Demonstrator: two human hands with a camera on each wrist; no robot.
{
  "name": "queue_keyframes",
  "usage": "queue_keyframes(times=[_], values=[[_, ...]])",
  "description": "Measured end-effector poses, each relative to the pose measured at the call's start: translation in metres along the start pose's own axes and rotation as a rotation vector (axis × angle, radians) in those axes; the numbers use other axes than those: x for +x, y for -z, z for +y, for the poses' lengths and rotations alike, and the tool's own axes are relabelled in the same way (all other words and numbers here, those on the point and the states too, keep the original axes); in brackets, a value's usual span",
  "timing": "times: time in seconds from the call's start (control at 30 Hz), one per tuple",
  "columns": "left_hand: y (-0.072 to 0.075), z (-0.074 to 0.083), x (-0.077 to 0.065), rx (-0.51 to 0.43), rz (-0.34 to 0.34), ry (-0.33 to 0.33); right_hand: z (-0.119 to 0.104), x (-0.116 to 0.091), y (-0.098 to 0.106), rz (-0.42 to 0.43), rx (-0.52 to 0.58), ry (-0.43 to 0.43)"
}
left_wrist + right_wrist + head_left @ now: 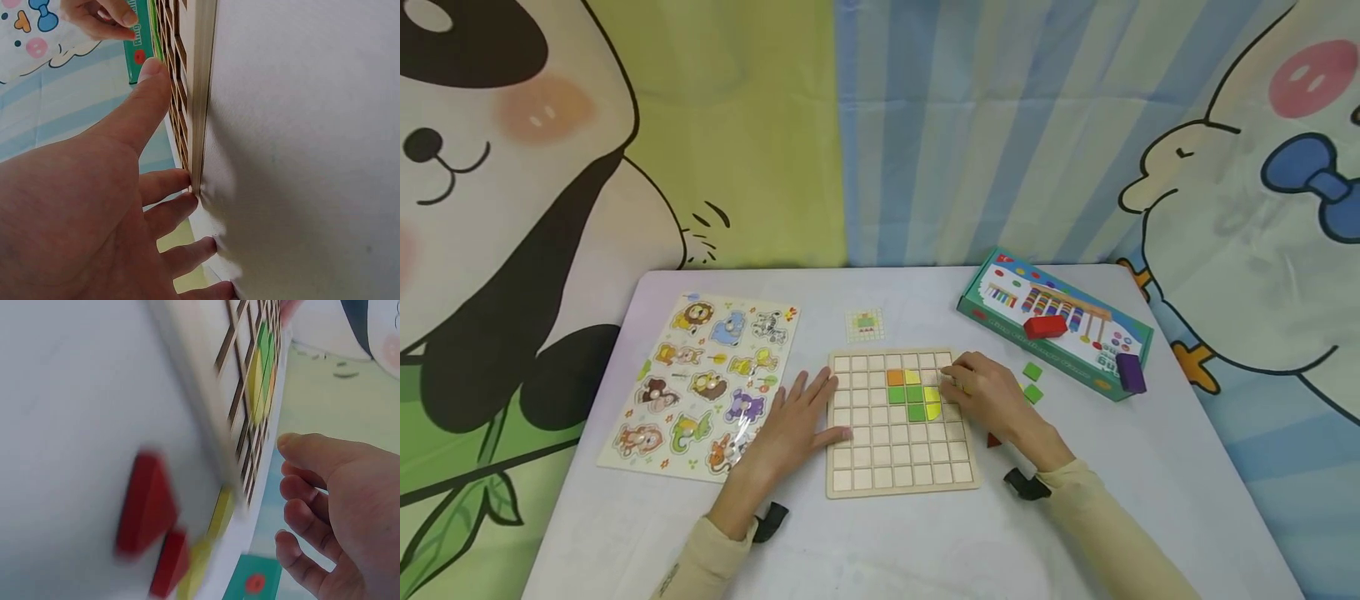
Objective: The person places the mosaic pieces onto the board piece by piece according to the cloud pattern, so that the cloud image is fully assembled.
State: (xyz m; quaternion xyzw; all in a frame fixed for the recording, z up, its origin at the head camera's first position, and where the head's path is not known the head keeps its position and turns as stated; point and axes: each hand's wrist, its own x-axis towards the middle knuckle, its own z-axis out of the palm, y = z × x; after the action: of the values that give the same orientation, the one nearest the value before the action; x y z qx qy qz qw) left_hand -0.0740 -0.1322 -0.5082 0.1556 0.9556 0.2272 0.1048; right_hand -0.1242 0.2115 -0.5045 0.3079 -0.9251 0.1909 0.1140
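Note:
A wooden grid board point(865, 479) lies mid-table, its cells partly filled by an orange square point(896, 377), several green squares point(916, 412) and several yellow rounded pieces point(932, 411). My left hand point(793, 422) rests by the board's left edge, fingers straight and thumb over the rim; in the left wrist view its fingertips touch the edge. Over the board's right edge hovers my right hand point(988, 394), its fingers loosely bent. No piece shows between thumb and fingers in the right wrist view. Red triangular pieces point(147, 506) and yellow pieces point(220, 512) lie beside the board below it.
Behind the board lies a small pattern card point(866, 323). At left is an animal puzzle sheet point(700, 383). A green toy box point(1000, 287) at back right bears a red block point(1045, 327); a purple block point(1130, 373) is at its corner. Loose green squares point(1032, 371) lie nearby.

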Motion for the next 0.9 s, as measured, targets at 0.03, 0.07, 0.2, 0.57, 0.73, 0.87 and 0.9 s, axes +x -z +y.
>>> queue_keyframes(times=[0.03, 0.07, 0.2, 0.57, 0.73, 0.87, 0.9], values=[[0.0, 0.0, 0.0, 0.003, 0.0, -0.001, 0.004, -0.003, 0.003, -0.001, -0.006, -0.018], [0.0, 0.001, 0.0, 0.004, -0.001, -0.001, 0.008, -0.006, 0.005, -0.002, -0.014, -0.036], [0.001, 0.001, -0.001, 0.001, 0.008, -0.007, 0.025, -0.018, 0.015, 0.01, -0.04, -0.114], [-0.001, 0.0, -0.001, 0.0, 0.011, -0.004, 0.063, -0.052, 0.034, 0.033, -0.093, -0.326], [-0.001, 0.001, -0.001, 0.0, 0.013, -0.002, 0.073, -0.063, 0.039, 0.014, -0.082, -0.41], [0.0, 0.001, -0.001, -0.003, 0.01, -0.001, 0.079, -0.071, 0.04, 0.03, -0.077, -0.432], [-0.001, 0.001, -0.001, -0.003, 0.01, -0.002, 0.08, -0.073, 0.04, 0.035, -0.075, -0.435]])
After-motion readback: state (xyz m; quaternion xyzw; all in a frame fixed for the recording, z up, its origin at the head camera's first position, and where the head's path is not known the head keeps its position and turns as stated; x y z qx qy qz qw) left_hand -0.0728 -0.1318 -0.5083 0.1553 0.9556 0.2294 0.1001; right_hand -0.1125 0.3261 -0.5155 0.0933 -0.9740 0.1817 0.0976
